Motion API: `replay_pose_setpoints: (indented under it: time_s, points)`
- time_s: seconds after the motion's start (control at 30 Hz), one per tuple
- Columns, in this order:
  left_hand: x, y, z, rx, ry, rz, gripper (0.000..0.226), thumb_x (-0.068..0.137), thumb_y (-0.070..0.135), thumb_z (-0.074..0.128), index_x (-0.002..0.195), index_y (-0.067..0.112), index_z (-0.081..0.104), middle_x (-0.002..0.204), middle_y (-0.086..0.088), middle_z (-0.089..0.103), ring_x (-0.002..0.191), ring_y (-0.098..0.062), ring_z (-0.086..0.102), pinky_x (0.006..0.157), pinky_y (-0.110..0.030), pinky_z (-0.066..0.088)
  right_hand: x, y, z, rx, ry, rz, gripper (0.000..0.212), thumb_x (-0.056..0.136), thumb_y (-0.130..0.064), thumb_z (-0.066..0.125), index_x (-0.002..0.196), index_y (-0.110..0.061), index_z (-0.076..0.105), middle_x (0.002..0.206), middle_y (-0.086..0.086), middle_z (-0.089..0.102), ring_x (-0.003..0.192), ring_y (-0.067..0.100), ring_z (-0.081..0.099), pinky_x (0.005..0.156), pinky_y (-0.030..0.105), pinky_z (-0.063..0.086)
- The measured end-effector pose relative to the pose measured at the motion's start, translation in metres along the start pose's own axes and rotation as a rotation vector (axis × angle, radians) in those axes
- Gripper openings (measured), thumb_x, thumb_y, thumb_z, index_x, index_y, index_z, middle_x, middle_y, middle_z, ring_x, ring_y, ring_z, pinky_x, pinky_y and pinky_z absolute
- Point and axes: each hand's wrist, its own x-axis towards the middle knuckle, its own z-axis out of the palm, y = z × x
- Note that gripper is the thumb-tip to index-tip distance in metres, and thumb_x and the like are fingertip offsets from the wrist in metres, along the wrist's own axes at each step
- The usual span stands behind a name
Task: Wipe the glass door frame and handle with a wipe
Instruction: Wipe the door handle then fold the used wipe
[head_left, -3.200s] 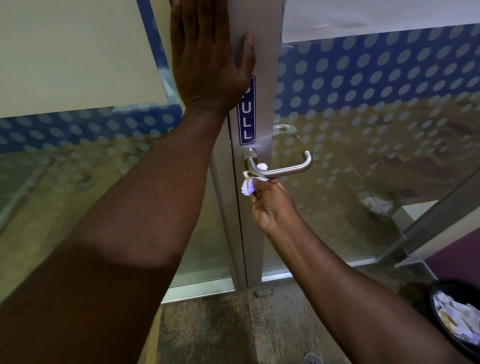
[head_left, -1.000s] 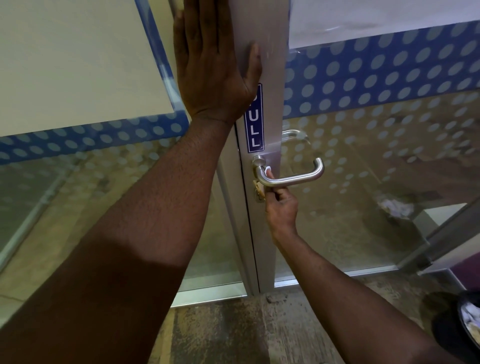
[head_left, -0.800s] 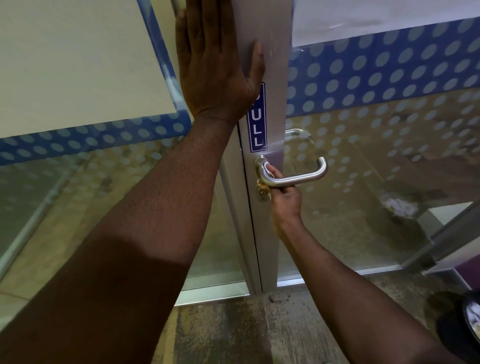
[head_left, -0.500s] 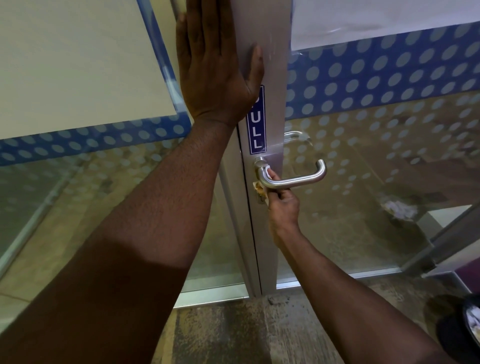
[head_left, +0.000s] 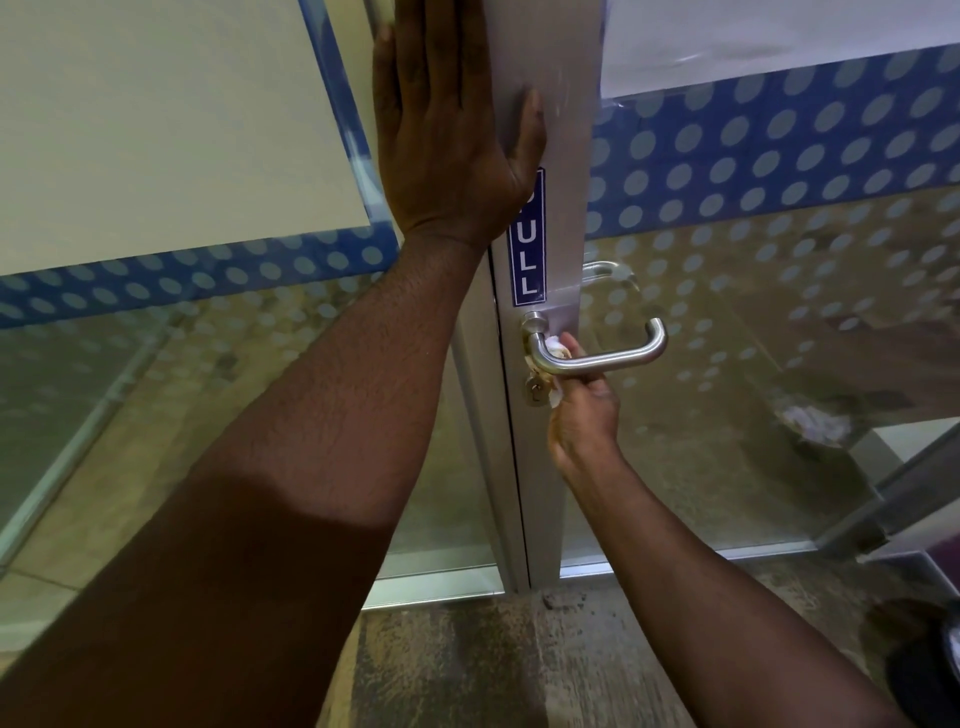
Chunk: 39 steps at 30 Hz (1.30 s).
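Blue PULL sign (head_left: 528, 244), black bin (head_left: 935, 670)

Dark bin (head_left: 935, 675) on stained floor (head_left: 467, 665)

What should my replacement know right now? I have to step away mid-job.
Left hand: flat against the metal door frame, above the PULL sign, bracing the door.
Right hand: holds the white wipe bunched against the handle at its inner end, near the round base; the lock sits just below.
Done: cannot tell which parts are already clean.
Left: the rest of the handle out to its bend, then the frame.
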Motion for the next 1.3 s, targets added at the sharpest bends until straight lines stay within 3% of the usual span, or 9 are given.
replay_pose_setpoints:
  time_s: [0.17,0.3,0.43,0.63,0.8,0.9,1.03,1.17,1.3]
  points:
    - [-0.001,0.001,0.002,-0.002,-0.015,-0.004,0.071,0.095,0.054,0.053,0.136,-0.004,0.054,0.14,-0.025,0.053,0.132,-0.042,0.049,0.118,-0.024,-0.01,-0.003,0.013,-0.004,-0.311,0.01,-0.13,0.028,0.09,-0.006,0.063,0.109,-0.026,0.07,0.106,0.001,0.073,0.102,0.015,0.068,0.089,0.028,0.052]
    - [-0.001,0.0,0.0,-0.016,-0.039,-0.003,0.071,0.097,0.054,0.048,0.139,-0.003,0.051,0.143,-0.025,0.05,0.136,-0.04,0.046,0.118,-0.025,-0.009,-0.007,0.018,-0.007,-0.33,0.081,-0.105,0.017,0.09,-0.008,0.065,0.106,-0.005,0.072,0.079,-0.004,0.07,0.067,-0.001,0.062,0.064,0.012,0.049]
    - [0.002,0.001,-0.002,-0.029,-0.025,0.008,0.07,0.096,0.053,0.05,0.139,-0.003,0.051,0.143,-0.025,0.05,0.136,-0.04,0.046,0.119,-0.027,-0.004,-0.02,0.023,-0.009,-0.494,-0.003,-0.082,0.012,0.089,-0.009,0.066,0.099,-0.015,0.069,0.085,-0.005,0.07,0.076,0.007,0.064,0.07,0.016,0.05]
    - [0.001,0.0,-0.001,-0.029,-0.016,0.005,0.071,0.096,0.054,0.05,0.138,-0.003,0.051,0.143,-0.024,0.051,0.135,-0.039,0.046,0.119,-0.028,-0.002,-0.053,0.017,-0.012,-0.888,-0.127,-0.609,0.02,0.088,-0.007,0.061,0.101,-0.021,0.068,0.092,-0.012,0.072,0.078,-0.002,0.065,0.07,0.013,0.048]
    - [-0.002,-0.001,0.002,-0.022,-0.013,0.003,0.071,0.096,0.056,0.05,0.137,-0.002,0.053,0.142,-0.024,0.052,0.134,-0.039,0.048,0.119,-0.026,-0.007,-0.044,-0.025,-0.007,-1.1,-0.089,-1.092,0.028,0.078,0.006,0.062,0.101,-0.008,0.069,0.094,0.003,0.071,0.084,0.014,0.063,0.077,0.019,0.045]
    - [-0.003,-0.002,0.003,-0.032,0.002,-0.004,0.071,0.094,0.054,0.055,0.135,-0.003,0.055,0.14,-0.024,0.054,0.132,-0.041,0.05,0.119,-0.025,-0.008,-0.029,-0.048,0.004,-1.165,0.004,-1.061,0.025,0.082,-0.001,0.061,0.104,-0.01,0.067,0.099,0.002,0.07,0.086,0.014,0.063,0.075,0.019,0.043]
    - [-0.003,-0.003,0.006,-0.043,0.019,-0.002,0.07,0.093,0.053,0.056,0.134,-0.004,0.055,0.138,-0.025,0.055,0.13,-0.041,0.051,0.119,-0.025,-0.009,-0.016,-0.047,0.021,-1.409,-0.036,-0.933,0.019,0.086,-0.008,0.064,0.105,-0.007,0.067,0.1,0.009,0.067,0.084,0.023,0.062,0.066,0.025,0.041]
    - [-0.005,-0.005,0.009,-0.041,0.03,-0.009,0.071,0.092,0.054,0.057,0.133,-0.003,0.057,0.137,-0.025,0.057,0.129,-0.041,0.052,0.12,-0.026,-0.008,-0.013,-0.034,0.026,-1.514,-0.074,-0.999,0.018,0.087,-0.005,0.063,0.103,-0.005,0.068,0.1,0.012,0.067,0.078,0.026,0.063,0.061,0.029,0.047]
    - [-0.005,-0.005,0.011,-0.032,0.059,-0.001,0.071,0.09,0.054,0.061,0.129,-0.005,0.059,0.132,-0.026,0.059,0.124,-0.043,0.056,0.12,-0.025,-0.006,-0.009,-0.031,0.027,-1.581,-0.167,-1.121,0.019,0.085,0.0,0.063,0.102,-0.002,0.07,0.103,0.012,0.067,0.092,0.027,0.061,0.072,0.035,0.054]
